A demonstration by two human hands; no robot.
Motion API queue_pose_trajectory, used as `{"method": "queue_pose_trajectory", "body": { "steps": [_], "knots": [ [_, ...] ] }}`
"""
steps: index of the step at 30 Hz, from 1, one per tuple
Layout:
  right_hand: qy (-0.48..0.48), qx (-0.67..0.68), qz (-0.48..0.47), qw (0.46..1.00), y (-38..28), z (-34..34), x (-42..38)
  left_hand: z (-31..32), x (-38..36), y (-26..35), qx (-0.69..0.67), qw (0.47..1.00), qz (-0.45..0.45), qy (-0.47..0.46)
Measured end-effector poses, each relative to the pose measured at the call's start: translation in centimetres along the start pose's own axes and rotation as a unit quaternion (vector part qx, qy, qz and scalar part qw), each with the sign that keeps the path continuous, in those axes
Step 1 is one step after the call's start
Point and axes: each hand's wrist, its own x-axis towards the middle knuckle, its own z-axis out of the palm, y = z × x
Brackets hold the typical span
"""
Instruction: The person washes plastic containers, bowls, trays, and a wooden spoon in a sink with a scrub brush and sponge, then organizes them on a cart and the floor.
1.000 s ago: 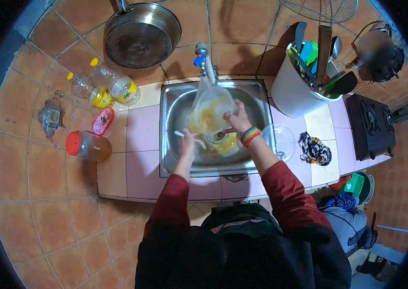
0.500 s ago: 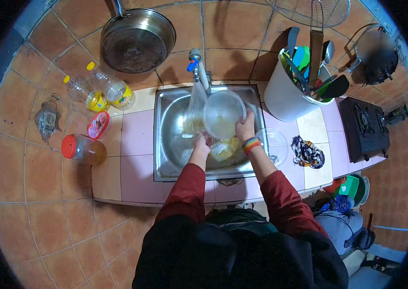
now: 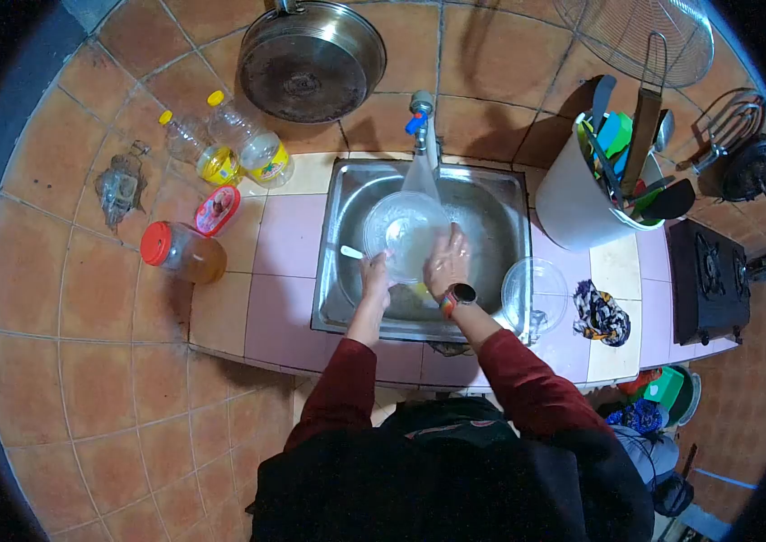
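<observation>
While water is running from the far tap (image 3: 421, 104), the left hand (image 3: 376, 278) is gripping the clear bowl (image 3: 404, 226) by its near-left edge in the sink (image 3: 487, 194), a white handle (image 3: 351, 252) is jutting out left, and the right hand (image 3: 449, 260), open and blurred, is sitting at the bowl's right side, contact unclear.

Premises: a kitchen, apparently domestic. Evidence noted: a steel sink (image 3: 491, 235) beneath a blue-handled tap (image 3: 422, 104), set into a tiled desk (image 3: 284, 235); a black stove (image 3: 704, 280) at right; a white bucket (image 3: 573, 203) of cooking utensils; a pan (image 3: 306, 77) against brown wall tiles (image 3: 26, 280).
</observation>
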Motion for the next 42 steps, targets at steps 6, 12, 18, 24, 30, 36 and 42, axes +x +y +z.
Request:
{"method": "queue_pose_trajectory", "body": {
  "steps": [6, 12, 18, 24, 30, 36, 42],
  "knots": [
    [-0.147, -0.068, -0.205, 0.965, 2.1, 3.3, 2.1, 2.0, -0.3, -4.5, -0.129, 0.975, -0.090, -0.158],
    [-0.248, -0.070, -0.310, 0.915, 1.8, 0.4, 4.2, 4.7, -0.2, -4.5, -0.104, 0.985, -0.093, -0.104],
    [-0.183, -0.191, -0.238, 0.934, 4.8, -1.6, 3.7, 4.7, 1.1, -5.2, -0.154, 0.988, -0.012, 0.012],
    [-0.271, -0.287, -0.420, 0.817, 3.5, -2.5, 2.8, 5.4, 2.3, -2.8, -0.063, 0.997, -0.010, 0.051],
    [-0.191, -0.299, -0.356, 0.865, 4.8, -4.4, 4.0, 5.0, 4.2, -3.8, -0.174, 0.980, -0.091, -0.018],
    [-0.225, -0.320, -0.424, 0.817, 1.3, -9.7, 3.5, 5.2, 5.4, -5.0, -0.207, 0.960, -0.181, -0.050],
    [-0.371, -0.130, -0.369, 0.842, 0.5, -14.4, 8.1, 5.8, 9.2, -6.9, -0.260, 0.936, -0.213, -0.105]
  ]
}}
